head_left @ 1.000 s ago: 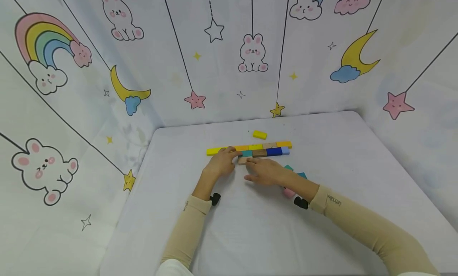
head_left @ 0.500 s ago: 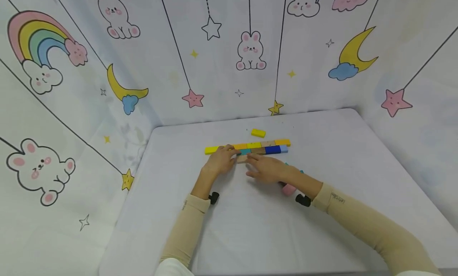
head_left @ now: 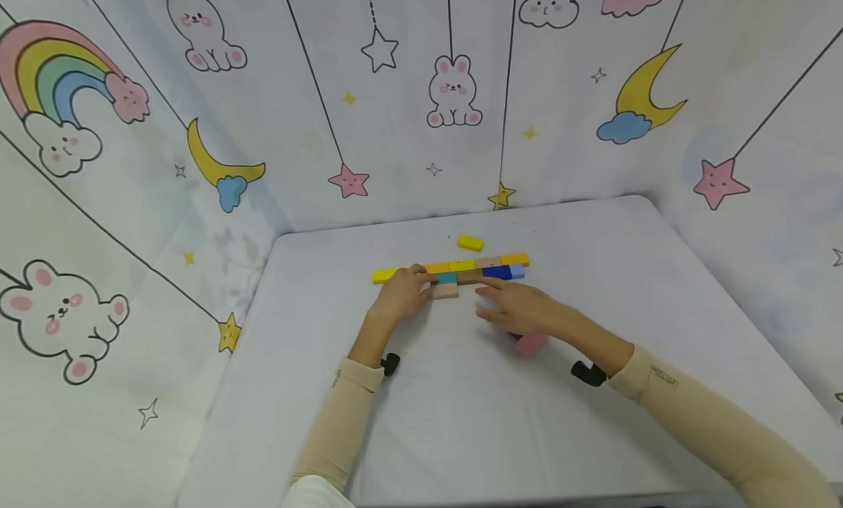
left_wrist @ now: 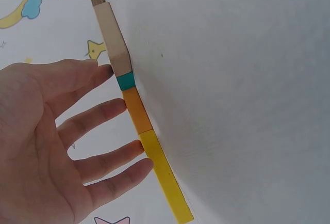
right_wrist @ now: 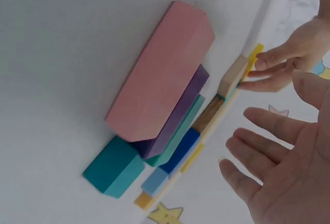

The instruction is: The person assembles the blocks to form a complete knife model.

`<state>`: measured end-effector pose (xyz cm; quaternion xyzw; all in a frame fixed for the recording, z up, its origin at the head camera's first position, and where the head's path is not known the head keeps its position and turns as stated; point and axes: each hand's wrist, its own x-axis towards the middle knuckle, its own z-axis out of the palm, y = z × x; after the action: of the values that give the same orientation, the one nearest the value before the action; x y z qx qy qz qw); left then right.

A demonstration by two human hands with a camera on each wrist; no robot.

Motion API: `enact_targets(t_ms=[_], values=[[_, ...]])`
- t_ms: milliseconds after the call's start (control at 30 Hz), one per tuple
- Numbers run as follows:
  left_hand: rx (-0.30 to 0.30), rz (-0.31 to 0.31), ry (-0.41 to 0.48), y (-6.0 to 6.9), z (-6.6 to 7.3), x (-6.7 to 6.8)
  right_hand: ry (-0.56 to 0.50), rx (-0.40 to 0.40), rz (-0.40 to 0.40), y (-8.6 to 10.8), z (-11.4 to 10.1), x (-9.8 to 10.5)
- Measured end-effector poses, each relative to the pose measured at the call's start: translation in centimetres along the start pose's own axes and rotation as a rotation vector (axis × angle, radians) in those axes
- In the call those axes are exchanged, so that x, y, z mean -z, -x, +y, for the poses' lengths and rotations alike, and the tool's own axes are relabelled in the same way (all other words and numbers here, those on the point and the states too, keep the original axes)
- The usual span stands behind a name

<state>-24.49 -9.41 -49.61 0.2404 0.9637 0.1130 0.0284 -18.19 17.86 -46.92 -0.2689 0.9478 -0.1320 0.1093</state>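
Observation:
My left hand (head_left: 400, 296) rests at the left part of two rows of wooden blocks, its fingers loosely extended. In the left wrist view its fingertips lie against or very near the pale wood block (left_wrist: 112, 38), the orange block (left_wrist: 136, 111) and the yellow block (left_wrist: 165, 177). My right hand (head_left: 527, 307) hovers right of the pale block, fingers spread, holding nothing. The front row runs from a teal block (head_left: 446, 278) through a brown block (head_left: 470, 276) and a dark blue block (head_left: 497, 272) to a light blue block (head_left: 516, 271).
Beneath the right hand lie a pink block (right_wrist: 160, 72), a purple block (right_wrist: 180, 110), a green block (right_wrist: 178, 133) and a teal block (right_wrist: 113, 167). A loose yellow block (head_left: 470, 242) lies behind the rows. White cloth covers the table (head_left: 421, 435).
My right hand has drawn back to the right, off the pale wood block, which now shows fully. The left hand has stayed at the row. The head view has shifted slightly.

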Motion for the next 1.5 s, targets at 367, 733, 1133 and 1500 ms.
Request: enact_targets(t_ms=[367,733,1133,1500], values=[[-0.025,0.015,-0.022,0.0,0.1,0.0,0.007,-0.024,0.093,3.4,1.4,0.9],[-0.033,0.009,-0.022,0.1,0.3,0.3,-0.034,0.005,0.161,6.4,2.7,0.3],[-0.054,-0.016,-0.003,0.3,0.5,0.4,-0.064,0.045,0.131,7.7,3.4,-1.7],[-0.085,-0.074,0.058,0.4,0.6,0.6,-0.040,0.066,0.121,7.8,3.4,-2.0]])
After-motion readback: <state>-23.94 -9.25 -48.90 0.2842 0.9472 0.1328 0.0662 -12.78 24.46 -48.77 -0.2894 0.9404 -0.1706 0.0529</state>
